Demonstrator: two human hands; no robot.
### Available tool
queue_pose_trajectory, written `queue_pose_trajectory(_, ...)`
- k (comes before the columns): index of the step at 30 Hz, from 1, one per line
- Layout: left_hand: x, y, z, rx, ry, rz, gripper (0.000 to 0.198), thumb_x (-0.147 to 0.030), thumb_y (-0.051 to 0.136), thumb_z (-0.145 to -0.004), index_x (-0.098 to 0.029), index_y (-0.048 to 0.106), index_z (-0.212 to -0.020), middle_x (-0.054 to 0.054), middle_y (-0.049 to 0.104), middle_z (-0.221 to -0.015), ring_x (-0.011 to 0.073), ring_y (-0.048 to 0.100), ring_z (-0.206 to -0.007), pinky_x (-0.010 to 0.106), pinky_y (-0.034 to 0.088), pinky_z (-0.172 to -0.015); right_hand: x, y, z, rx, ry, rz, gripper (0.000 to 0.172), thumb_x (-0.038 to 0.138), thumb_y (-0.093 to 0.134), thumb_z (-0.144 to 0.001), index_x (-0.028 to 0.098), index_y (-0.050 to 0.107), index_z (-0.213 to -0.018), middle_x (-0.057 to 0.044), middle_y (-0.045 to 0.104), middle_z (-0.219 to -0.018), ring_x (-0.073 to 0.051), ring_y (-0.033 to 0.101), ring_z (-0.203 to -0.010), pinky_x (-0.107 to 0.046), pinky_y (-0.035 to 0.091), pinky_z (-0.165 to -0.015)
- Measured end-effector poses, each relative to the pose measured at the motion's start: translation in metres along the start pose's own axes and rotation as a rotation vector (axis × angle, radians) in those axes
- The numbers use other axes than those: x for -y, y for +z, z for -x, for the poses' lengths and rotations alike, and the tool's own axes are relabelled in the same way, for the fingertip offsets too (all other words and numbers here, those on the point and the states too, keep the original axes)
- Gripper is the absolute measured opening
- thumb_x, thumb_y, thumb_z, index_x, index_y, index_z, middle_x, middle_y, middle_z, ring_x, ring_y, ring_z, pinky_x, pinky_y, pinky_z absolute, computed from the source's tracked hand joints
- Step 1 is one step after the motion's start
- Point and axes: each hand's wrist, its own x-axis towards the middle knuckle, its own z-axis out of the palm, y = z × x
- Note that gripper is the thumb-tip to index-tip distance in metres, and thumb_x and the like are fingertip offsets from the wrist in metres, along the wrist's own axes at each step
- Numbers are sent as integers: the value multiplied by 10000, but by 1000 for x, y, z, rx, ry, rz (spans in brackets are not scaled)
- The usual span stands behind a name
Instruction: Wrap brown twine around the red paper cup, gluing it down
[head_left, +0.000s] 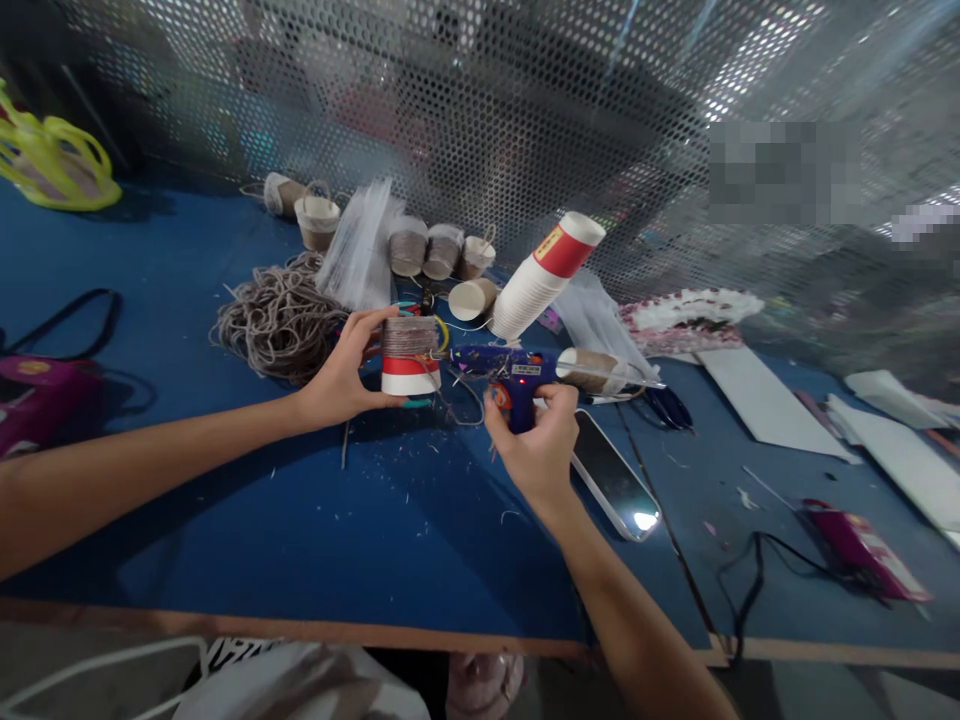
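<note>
My left hand [343, 378] grips a red and white paper cup [411, 376] on its side edges, thumb below and fingers above. Grey-brown cord [409, 337] is wound around part of the cup. In my right hand [541, 440] is a blue glue gun [517, 366], its nozzle pointing left at the cup, close to the cord. A small red light shows on the gun, and a clear glue stick [637, 377] sticks out of its back. Whether the nozzle touches the cup is too small to tell. A loose strand of cord curls below the nozzle.
Behind my hands are a tangled cord pile [281, 318], a leaning stack of paper cups [534, 290], several cord-wrapped cups [409, 247] and clear plastic bags [361, 245]. A phone [615, 475] lies right; a yellow basket [60, 165] stands far left. Perforated metal [450, 100] rises behind.
</note>
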Motion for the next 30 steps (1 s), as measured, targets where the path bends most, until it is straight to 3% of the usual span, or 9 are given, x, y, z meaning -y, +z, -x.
queue_pose_trajectory(13, 0, 2, 0, 0, -3, -15, 934, -397, 883, -649, -323, 387, -1437, 110, 397, -1388, 303, 559, -1249, 459, 545, -1018, -4, 4, 3, -16, -150, 62, 394, 396, 682, -756, 263, 331, -875, 16, 504, -823, -140, 567, -619, -307, 501, -529)
queue_pose_trajectory(30, -2, 1, 0, -5, -15, -64, 917, -392, 878, -651, -312, 403, -1431, 108, 422, -1362, 311, 530, -1267, 466, 549, -1020, -2, 6, 5, -4, -161, 39, 368, 365, 657, -768, 263, 325, -891, 9, 512, -833, -152, 607, -664, -320, 541, -560)
